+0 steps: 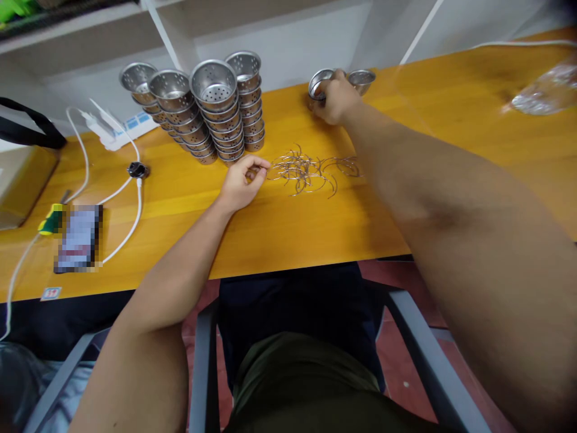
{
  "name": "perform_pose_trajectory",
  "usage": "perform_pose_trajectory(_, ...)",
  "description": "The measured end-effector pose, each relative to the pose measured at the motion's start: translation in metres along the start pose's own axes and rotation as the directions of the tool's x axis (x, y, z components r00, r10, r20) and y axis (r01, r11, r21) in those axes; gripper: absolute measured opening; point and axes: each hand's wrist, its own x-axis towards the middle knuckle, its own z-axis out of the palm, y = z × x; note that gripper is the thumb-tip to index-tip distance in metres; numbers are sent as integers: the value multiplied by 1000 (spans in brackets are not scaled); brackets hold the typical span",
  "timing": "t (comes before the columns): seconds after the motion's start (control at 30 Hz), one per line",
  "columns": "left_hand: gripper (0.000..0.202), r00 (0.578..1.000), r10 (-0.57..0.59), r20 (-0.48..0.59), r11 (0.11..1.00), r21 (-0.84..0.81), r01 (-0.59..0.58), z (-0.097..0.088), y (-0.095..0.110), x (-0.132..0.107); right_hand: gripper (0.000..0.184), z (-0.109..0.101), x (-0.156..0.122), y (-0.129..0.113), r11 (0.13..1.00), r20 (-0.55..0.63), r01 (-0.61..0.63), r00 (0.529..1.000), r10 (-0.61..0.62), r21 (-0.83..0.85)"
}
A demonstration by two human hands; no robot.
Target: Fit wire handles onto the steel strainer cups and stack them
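Observation:
My right hand [337, 99] reaches to the back of the table, fingers closed on the rim of a small perforated metal cup [320, 77]. Just right of it stands another metal cup [362, 79], partly hidden by the hand. My left hand [244, 182] rests on the tabletop with thumb and forefinger pinched on the end of a curved metal wire at the left edge of a loose wire pile [303, 170]. Behind this hand rise several tall stacks of nested perforated metal cups [213, 90]. My right forearm passes beside the right end of the wires.
At left lie a phone [80, 237], white cables, a power strip [130, 129] and a green-yellow object [51, 219]. A cardboard box [24, 180] stands at the far left. Crumpled clear plastic [545, 90] lies at the right. White shelving borders the table's back.

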Motion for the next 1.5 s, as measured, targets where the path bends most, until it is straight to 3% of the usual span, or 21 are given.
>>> perform_pose_trajectory(0.13, 18, 1000, -10, 4, 1000, -1, 10, 0, 1, 1, 32, 4, -6, 0, 1000, -5, 12, 1000, -12, -28)
perform_pose_trajectory(0.27, 20, 1000, 30, -8, 998, -53, -30, 0, 1, 1, 4, 2, -16, -9, 994, 38, 85, 996, -82, -69)
perform_pose_trajectory(0.43, 22, 1000, 15, 4, 999, -51, -15, 2, 1, 1, 26, 0, -49, -29, 961, 139, 273, 954, -265, -43)
perform_pose_trajectory(0.57, 22, 1000, -1, 20, 999, -44, 2, 2, -1, 1, 37, -6, -71, -45, 954, 207, 288, 932, -299, 82)
perform_pose_trajectory(0.67, 20, 999, -29, 21, 999, -27, 29, 1, 0, 1, 41, -21, -80, -56, 962, 128, 237, 959, -254, 132)
perform_pose_trajectory(0.77, 20, 999, -41, 21, 999, 4, 41, 0, -2, 0, 40, -38, -92, -69, 957, -78, 201, 979, -188, 207)
perform_pose_trajectory(0.87, 43, 999, -18, -48, 1000, -16, 17, 3, -10, -1, 32, -45, -116, -84, 906, -214, 275, 953, -213, 322)
perform_pose_trajectory(0.97, 88, 996, -25, -88, 999, -47, 21, 5, -25, 0, 27, -31, -140, -93, 790, -135, 399, 914, -383, 464)
perform_pose_trajectory(1.03, 109, 999, 4, -38, 998, -60, -6, 5, -36, 1, 32, -15, -150, -94, 744, -72, 479, 859, -508, 467)
perform_pose_trajectory(1.13, 118, 991, 75, 110, 995, -76, -67, 1, -49, 1, 39, 10, -152, -91, 690, -8, 540, 790, -613, 483)
perform_pose_trajectory(1.2, 120, 985, 86, 147, 995, -70, -77, -2, -55, 1, 43, 20, -150, -88, 665, 4, 512, 790, -612, 544)
perform_pose_trajectory(1.3, 118, 990, 91, 107, 994, -64, -84, -3, -59, 2, 53, 27, -145, -84, 594, 10, 425, 808, -589, 683)
perform_pose_trajectory(1.5, 105, 982, 161, 99, 985, -85, -152, 0, -55, 6, 76, 35, -143, -82, 438, 160, 114, 827, -539, 892)
